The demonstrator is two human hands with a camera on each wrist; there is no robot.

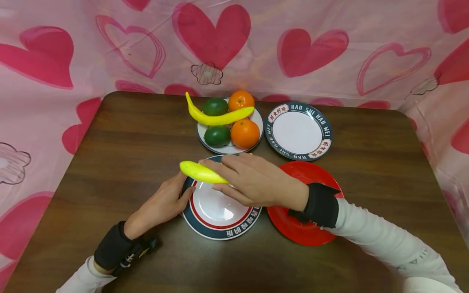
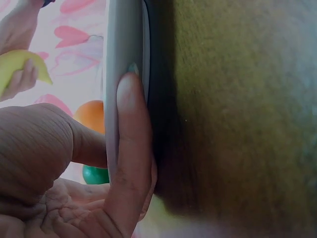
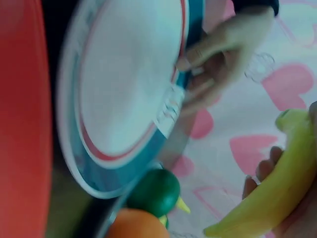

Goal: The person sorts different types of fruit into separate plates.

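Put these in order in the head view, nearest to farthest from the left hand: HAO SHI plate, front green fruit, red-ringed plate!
From the left hand:
1. Red-ringed plate: touching, in its grip.
2. Front green fruit: farther back, a little right.
3. HAO SHI plate: farthest, at the back right.

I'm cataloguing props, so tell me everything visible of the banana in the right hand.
The banana is curved, smooth and bright yellow, perhaps plastic. It looks whole, one end tapering, the other blunt. The right hand grips it above the red-ringed plate, both ends sticking out; nothing else visibly touches it.
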